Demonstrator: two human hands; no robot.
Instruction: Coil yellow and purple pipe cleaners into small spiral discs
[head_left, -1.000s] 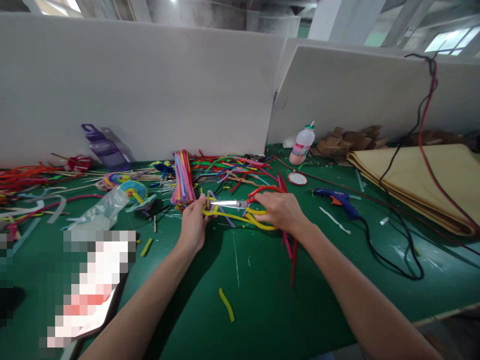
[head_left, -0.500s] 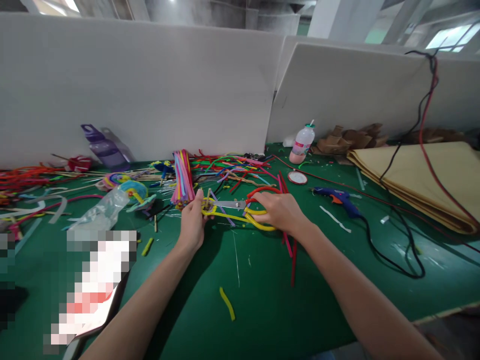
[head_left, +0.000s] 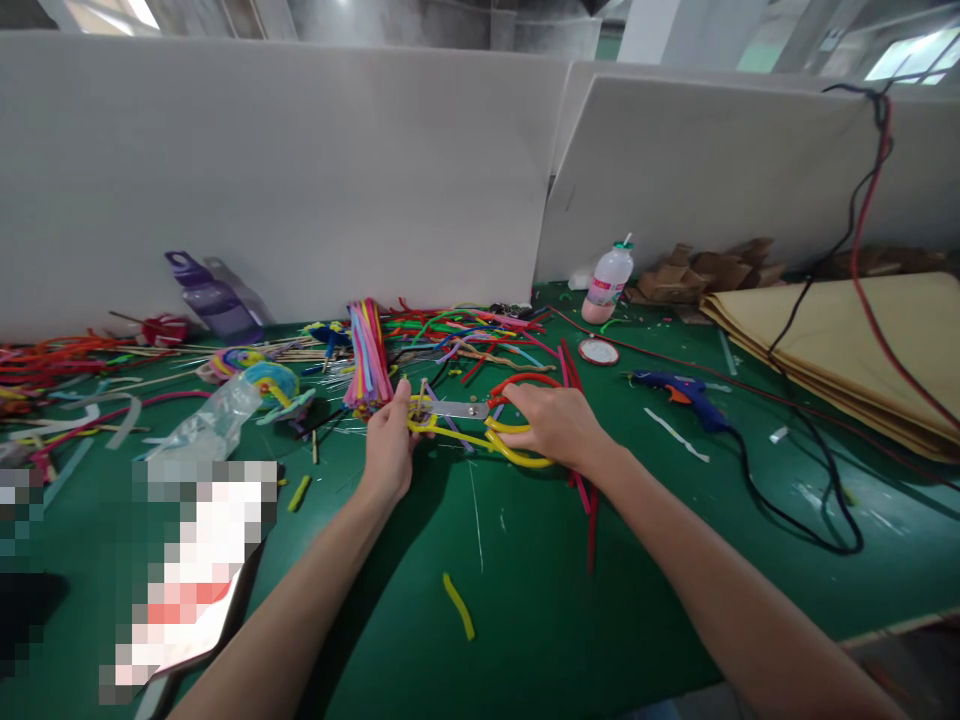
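My left hand [head_left: 391, 440] is closed with the thumb up, pinching a looped yellow pipe cleaner [head_left: 457, 434] whose tail runs right toward the scissors handles. Directly beside its fingers rises a bundle of multicoloured pipe cleaners [head_left: 367, 355]; whether the hand also grips this bundle is hidden. In my right hand [head_left: 559, 425] are scissors [head_left: 466, 409] with one red and one yellow handle. Their blades point left, and the tips reach the yellow loop at my left fingers. Red and pink pipe cleaners [head_left: 592, 530] lie under my right wrist.
A glue gun [head_left: 690, 398] with a black cord lies right, before folded tan sheets [head_left: 840, 350]. A pink drink bottle [head_left: 607, 285], a round lid [head_left: 598, 351] and a purple bottle [head_left: 217, 300] stand along the back. Loose pipe cleaners [head_left: 45, 365], a plastic bag [head_left: 206, 425] and a blurred screen [head_left: 199, 570] are left.
The view has shifted slightly. My hands stay nearly in place, with the scissors still at the yellow loop; their blades look a little closer to my left fingers.
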